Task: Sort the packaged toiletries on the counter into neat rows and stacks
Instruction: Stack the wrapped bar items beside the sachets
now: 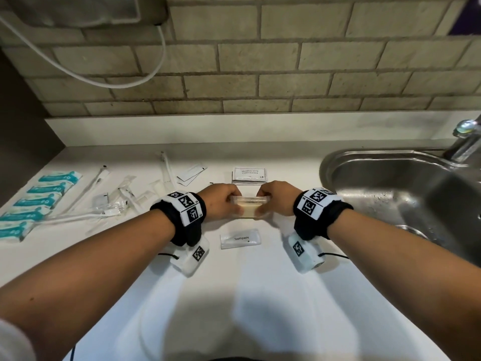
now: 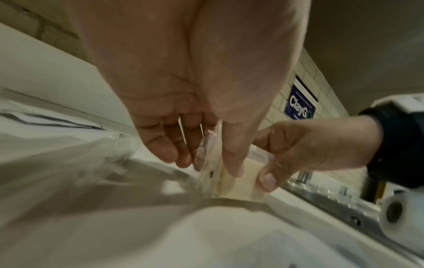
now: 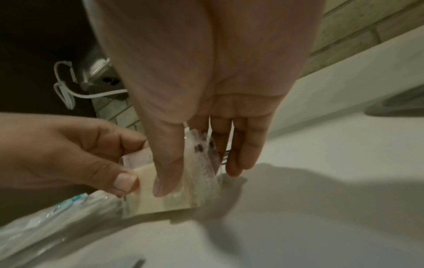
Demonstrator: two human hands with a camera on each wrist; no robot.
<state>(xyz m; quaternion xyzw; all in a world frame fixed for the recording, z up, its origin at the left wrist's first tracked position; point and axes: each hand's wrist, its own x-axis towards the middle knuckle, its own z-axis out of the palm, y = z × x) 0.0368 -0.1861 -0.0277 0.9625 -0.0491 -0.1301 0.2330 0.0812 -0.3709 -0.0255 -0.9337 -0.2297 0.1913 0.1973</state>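
A small stack of clear sachets with cream-coloured filling (image 1: 248,205) stands on edge on the white counter (image 1: 247,295), held between both hands. My left hand (image 1: 223,201) pinches its left end, thumb in front and fingers behind, as the left wrist view shows (image 2: 208,166). My right hand (image 1: 277,198) pinches the right end the same way (image 3: 199,179). Just behind lies a stack of shampoo sachets (image 1: 250,174). A toothpaste sachet (image 1: 240,238) lies flat in front, between my wrists.
Wrapped toothbrushes (image 1: 112,201) lie scattered to the left, with a row of teal packs (image 1: 39,196) beyond them. Two small white sachets (image 1: 191,173) lie behind. A steel sink (image 1: 390,178) and tap (image 1: 466,142) fill the right. A tiled wall backs the counter.
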